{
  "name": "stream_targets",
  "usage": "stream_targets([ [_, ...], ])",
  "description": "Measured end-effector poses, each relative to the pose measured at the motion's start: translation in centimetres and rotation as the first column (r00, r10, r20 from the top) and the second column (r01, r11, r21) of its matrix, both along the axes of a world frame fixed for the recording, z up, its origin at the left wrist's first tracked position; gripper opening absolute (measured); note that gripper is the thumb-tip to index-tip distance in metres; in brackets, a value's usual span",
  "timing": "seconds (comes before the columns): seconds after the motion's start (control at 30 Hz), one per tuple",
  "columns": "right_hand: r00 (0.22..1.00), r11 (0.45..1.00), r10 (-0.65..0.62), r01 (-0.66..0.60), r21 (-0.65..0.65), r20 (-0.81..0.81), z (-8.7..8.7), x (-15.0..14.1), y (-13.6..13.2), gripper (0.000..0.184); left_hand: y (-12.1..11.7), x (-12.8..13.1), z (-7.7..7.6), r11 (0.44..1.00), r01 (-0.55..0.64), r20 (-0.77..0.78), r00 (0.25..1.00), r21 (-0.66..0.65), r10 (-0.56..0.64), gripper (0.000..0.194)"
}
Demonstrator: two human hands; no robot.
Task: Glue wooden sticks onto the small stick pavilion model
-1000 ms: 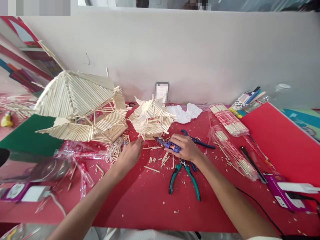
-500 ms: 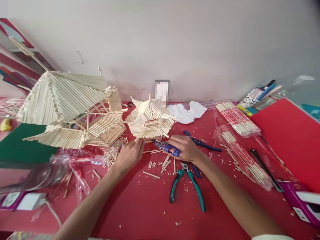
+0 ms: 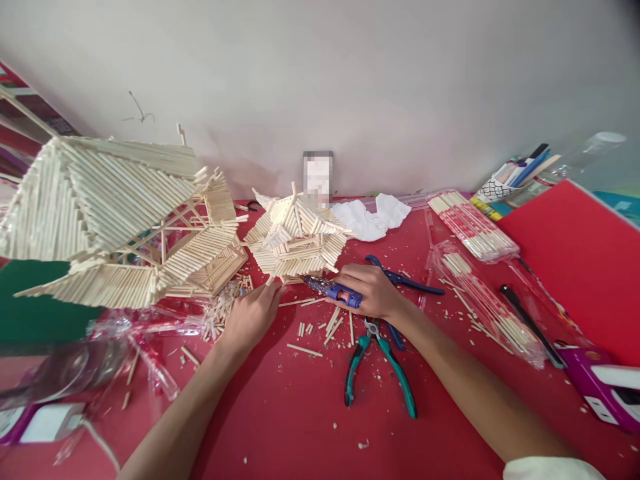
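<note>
A small pavilion model (image 3: pixel 300 243) built of thin wooden sticks stands at the centre, with tiered, upturned roofs. My right hand (image 3: pixel 369 291) is wrapped round a blue glue gun (image 3: pixel 345 295), whose nozzle points left at the model's lower front edge. My left hand (image 3: pixel 253 312) is closed at the model's lower left corner; its fingertips are partly hidden, and what they pinch cannot be made out. Just below the glue gun lie cut sticks (image 3: pixel 333 323). Teal-handled pliers (image 3: pixel 383 353) rest spread on the red table, near blue-handled pliers (image 3: pixel 413 283).
A larger stick pavilion (image 3: pixel 125 200) stands at left, beside plastic wrappers (image 3: pixel 150 330) and stick offcuts. Crumpled white tissue (image 3: pixel 373 219) lies behind. At right are packed sticks (image 3: pixel 475 227), a black-handled tool (image 3: pixel 530 323), a purple power strip (image 3: pixel 600 393) and a red board (image 3: pixel 585 260).
The camera view has shifted, so the large pavilion sits farther left and appears bigger. Both hands remain at the small pavilion's front base, the glue gun still held there.
</note>
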State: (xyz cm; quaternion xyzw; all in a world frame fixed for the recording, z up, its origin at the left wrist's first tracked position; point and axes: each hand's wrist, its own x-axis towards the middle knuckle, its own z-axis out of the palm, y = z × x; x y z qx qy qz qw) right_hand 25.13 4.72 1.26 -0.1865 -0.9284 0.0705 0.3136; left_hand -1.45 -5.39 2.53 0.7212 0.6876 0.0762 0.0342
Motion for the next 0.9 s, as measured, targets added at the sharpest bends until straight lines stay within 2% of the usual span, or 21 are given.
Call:
stream_targets([
  [0.13, 1.0, 1.0, -0.027, 0.027, 0.005, 0.015, 0.0, -0.1, -0.1, 0.026, 0.2, 0.3, -0.4, 0.999, 0.038, -0.013, 0.999, 0.003, -0.038, 0.036],
  [0.3, 0.998, 0.998, -0.035, 0.032, 0.054, 0.048, -0.2, -0.6, -0.2, 0.027, 0.6, 0.8, -0.6, 0.999, 0.03, -0.039, 0.999, -0.016, -0.031, 0.038],
  [0.6, 0.996, 0.996, -0.085, 0.085, -0.018, 0.005, 0.0, -1.6, -0.4, 0.027, 0.8, 1.5, 0.1, 0.996, 0.003, -0.018, 1.0, -0.089, -0.005, 0.033],
  [0.9, 0.995, 0.995, -0.094, 0.094, -0.012, -0.014, 0.2, -1.9, -0.7, 0.028, 0.9, 1.7, 0.4, 0.992, -0.033, -0.034, 0.999, -0.121, 0.029, 0.034],
])
